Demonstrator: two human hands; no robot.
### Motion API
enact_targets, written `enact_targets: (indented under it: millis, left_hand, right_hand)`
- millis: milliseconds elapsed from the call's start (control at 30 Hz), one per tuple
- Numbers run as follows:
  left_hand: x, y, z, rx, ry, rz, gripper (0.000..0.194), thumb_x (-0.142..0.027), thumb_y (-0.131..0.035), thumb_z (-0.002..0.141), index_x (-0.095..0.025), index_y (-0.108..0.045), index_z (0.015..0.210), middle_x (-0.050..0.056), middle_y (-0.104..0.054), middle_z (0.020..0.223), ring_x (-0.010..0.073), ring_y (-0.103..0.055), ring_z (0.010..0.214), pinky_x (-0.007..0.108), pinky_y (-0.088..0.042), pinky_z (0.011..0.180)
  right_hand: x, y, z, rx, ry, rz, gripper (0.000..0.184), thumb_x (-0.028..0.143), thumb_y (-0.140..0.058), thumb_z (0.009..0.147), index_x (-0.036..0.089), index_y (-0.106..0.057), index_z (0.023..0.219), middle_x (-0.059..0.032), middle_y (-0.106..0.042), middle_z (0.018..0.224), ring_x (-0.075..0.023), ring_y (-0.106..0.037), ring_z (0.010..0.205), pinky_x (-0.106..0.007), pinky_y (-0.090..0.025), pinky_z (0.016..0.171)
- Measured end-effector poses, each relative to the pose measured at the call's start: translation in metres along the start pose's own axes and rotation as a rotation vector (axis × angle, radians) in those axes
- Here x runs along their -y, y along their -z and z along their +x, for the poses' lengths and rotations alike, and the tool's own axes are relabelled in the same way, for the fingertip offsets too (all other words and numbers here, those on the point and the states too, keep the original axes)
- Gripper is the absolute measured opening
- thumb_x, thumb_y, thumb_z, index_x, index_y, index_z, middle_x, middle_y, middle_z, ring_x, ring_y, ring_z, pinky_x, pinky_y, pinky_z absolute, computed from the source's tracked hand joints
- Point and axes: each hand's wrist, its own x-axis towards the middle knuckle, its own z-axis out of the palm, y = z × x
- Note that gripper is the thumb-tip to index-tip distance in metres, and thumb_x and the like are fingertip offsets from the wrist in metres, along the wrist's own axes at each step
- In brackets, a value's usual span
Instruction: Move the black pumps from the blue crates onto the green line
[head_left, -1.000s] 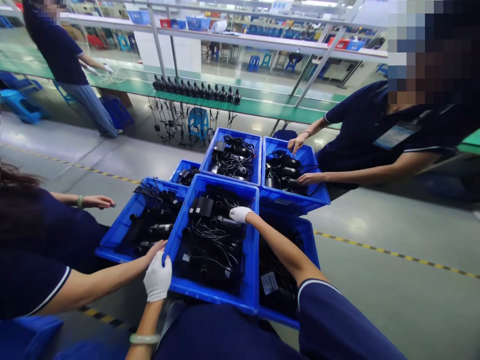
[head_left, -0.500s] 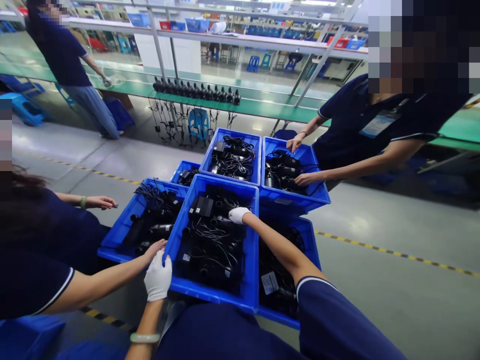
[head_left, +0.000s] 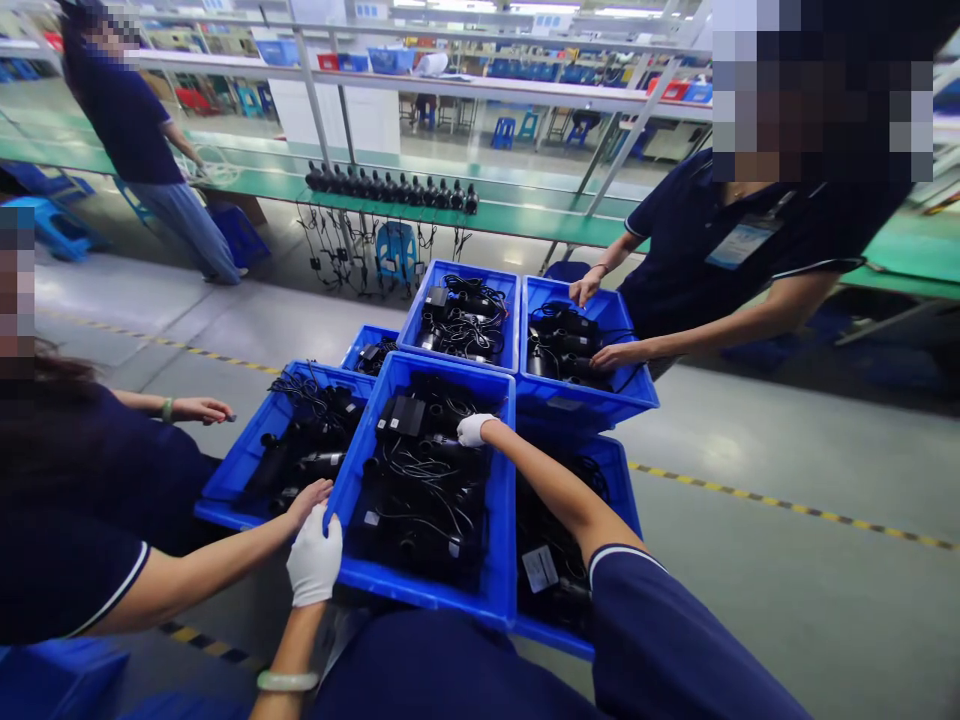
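The left gloved hand (head_left: 314, 568) clasps the near left rim of the central blue plastic crate (head_left: 427, 590), fingers over the edge; this hold appears to steady the crate. The right gloved hand (head_left: 474, 430) lies inside the crate, near its far edge, curled on a black cylindrical unit (head_left: 442, 447). Whether it grips the unit cannot be determined.

The crate holds black cylindrical units, black power adapters (head_left: 403, 415) and loose black cables (head_left: 412, 480), packed together, apparently because the cables remain attached. Adjacent blue crates (head_left: 585, 405) surround it, with similar contents.

A co-worker's bare hand (head_left: 309, 497) rests at the crate's left corner, just beside the left glove. Another co-worker's two bare hands (head_left: 586, 288) are at the far right crate.
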Motion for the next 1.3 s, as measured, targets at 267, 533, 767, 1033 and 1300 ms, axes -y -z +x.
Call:
enact_targets:
  millis: [267, 533, 767, 1033, 1300]
  left_hand:
    - [0.013, -0.014, 0.005, -0.032, -0.059, 0.02, 0.038, -0.039, -0.038, 0.089, -0.021, -0.056, 0.118, 0.005, -0.067, 0.089, 0.0195, -0.058, 0.06, 0.027, -0.037, 0.052]
    - [0.018, -0.02, 0.009, -0.026, -0.037, -0.005, 0.039, -0.044, -0.039, 0.088, -0.023, -0.056, 0.116, 0.005, -0.067, 0.08, 0.018, -0.056, 0.053, 0.027, -0.037, 0.049]
    - [0.002, -0.001, -0.001, -0.028, -0.068, 0.018, 0.034, -0.036, -0.039, 0.089, -0.02, -0.057, 0.114, 0.007, -0.067, 0.085, 0.0209, -0.06, 0.065, 0.028, -0.038, 0.054]
    - [0.001, -0.002, -0.001, -0.001, -0.019, -0.022, 0.034, -0.034, -0.04, 0.089, -0.02, -0.057, 0.115, 0.007, -0.067, 0.093, 0.0219, -0.061, 0.069, 0.03, -0.038, 0.057]
    - [-0.001, -0.001, 0.0, -0.027, -0.035, -0.029, 0.033, -0.033, -0.041, 0.089, -0.018, -0.058, 0.114, 0.007, -0.067, 0.094, 0.0213, -0.062, 0.07, 0.029, -0.039, 0.058]
  right_hand:
    - [0.014, -0.01, -0.002, -0.066, -0.101, 0.033, 0.028, 0.025, -0.05, 0.082, 0.012, -0.07, 0.097, -0.0172, -0.066, 0.1, -0.0257, -0.064, 0.091, -0.036, -0.049, 0.078]
    - [0.03, -0.019, -0.027, -0.213, -0.213, 0.085, 0.027, 0.02, -0.046, 0.085, 0.01, -0.069, 0.096, -0.018, -0.067, 0.094, -0.0274, -0.063, 0.093, -0.037, -0.047, 0.079]
    - [0.011, -0.004, -0.032, -0.264, -0.223, 0.056, 0.045, 0.032, -0.025, 0.095, 0.015, -0.061, 0.115, -0.0168, -0.065, 0.105, -0.0244, -0.062, 0.097, -0.034, -0.047, 0.082]
    - [0.03, -0.023, -0.023, -0.183, -0.191, -0.006, 0.03, 0.021, -0.043, 0.088, 0.011, -0.069, 0.098, -0.02, -0.066, 0.095, -0.0278, -0.064, 0.093, -0.038, -0.046, 0.08]
    - [0.016, -0.021, -0.024, -0.205, -0.222, -0.016, 0.034, 0.024, -0.039, 0.09, 0.013, -0.068, 0.102, -0.0189, -0.066, 0.097, -0.0277, -0.064, 0.093, -0.036, -0.046, 0.078]
